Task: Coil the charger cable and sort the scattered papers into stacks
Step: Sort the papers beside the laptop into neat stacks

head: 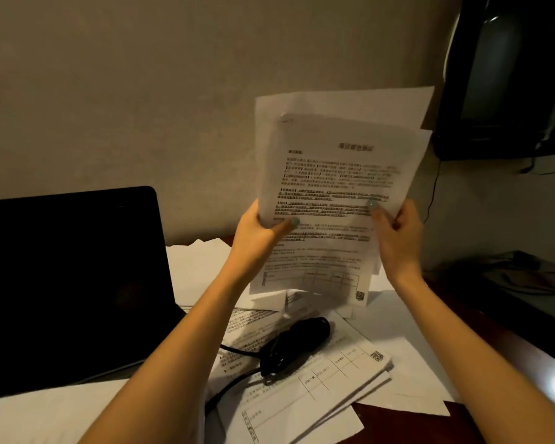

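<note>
I hold a bundle of printed papers [334,174] upright above the desk. My left hand [260,232] grips its left edge, thumb across the front sheet. My right hand [394,232] grips the right edge the same way. The sheets in the bundle are uneven, with corners sticking out at the top. Below, a black charger cable [293,346] lies bunched in a coil on more printed papers [334,379] spread over the desk. One strand of the cable runs off to the left under my left forearm.
A dark laptop [68,283] stands open at the left. A black monitor [507,75] hangs at the upper right, a thin wire dropping below it. The dark wooden desk edge [398,424] shows at the lower right. A beige wall is behind.
</note>
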Tool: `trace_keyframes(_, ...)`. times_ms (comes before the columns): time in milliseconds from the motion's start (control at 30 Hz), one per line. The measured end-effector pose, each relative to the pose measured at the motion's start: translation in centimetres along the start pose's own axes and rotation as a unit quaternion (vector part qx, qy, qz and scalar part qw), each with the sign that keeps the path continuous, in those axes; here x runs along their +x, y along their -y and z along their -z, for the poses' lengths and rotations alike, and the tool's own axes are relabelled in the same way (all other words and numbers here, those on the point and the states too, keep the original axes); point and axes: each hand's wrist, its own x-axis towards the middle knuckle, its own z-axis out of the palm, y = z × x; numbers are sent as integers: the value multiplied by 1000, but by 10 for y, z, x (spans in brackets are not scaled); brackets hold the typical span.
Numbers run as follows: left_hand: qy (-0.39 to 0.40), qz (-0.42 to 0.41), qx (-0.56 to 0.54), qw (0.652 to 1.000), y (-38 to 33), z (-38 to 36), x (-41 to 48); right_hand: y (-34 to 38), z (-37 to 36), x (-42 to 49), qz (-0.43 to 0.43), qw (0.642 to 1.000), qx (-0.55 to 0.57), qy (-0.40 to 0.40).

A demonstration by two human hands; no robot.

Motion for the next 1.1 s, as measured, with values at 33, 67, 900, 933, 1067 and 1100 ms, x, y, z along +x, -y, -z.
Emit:
trace_keyframes(33,-7,-9,4,1000,0,-1,1,0,-1,-2,23,999,-24,-7)
trace_keyframes(67,-16,-15,6,1000,0,-1,1,0,-2,-4,45,998,-51,-15)
trace_keyframes(900,-79,164,-198,963,49,-5,-8,-35,-7,-38,-239,959,143,50)
trace_keyframes(933,-66,158,-212,962,48,-11,-9,-33,-8,-39,-239,957,159,40)
trace_keyframes(1067,-6,168,-214,962,45,-24,-15,-32,-7,-47,-231,960,150,45)
trace_keyframes(1100,-4,175,-205,963,44,-24,-15,-32,-5,-47,-227,961,150,39)
